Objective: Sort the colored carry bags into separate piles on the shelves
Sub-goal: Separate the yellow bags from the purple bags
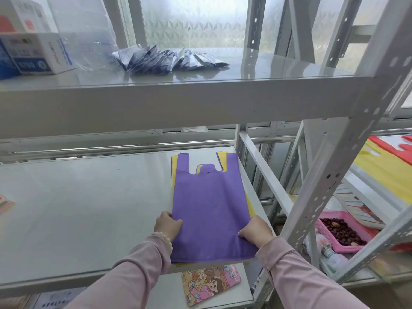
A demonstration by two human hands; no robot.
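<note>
Left hand (168,224), right hand (256,230), holding purple bag (209,208)

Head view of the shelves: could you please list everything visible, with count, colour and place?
purple bag: one, purple, top of pile, middle shelf, right.
yellow bags: count unclear, yellow, under the purple bag.
packets: heap, dark blue, upper shelf, centre.
box: one, white and blue, upper shelf, left.
cartoon-print item: one, multicoloured, lower shelf.
basket: one, pink, holding dark brown fruit, lower right.
shelves: grey metal.
left hand: grips purple bag's left edge.
right hand: pinches purple bag's near right corner.
</note>
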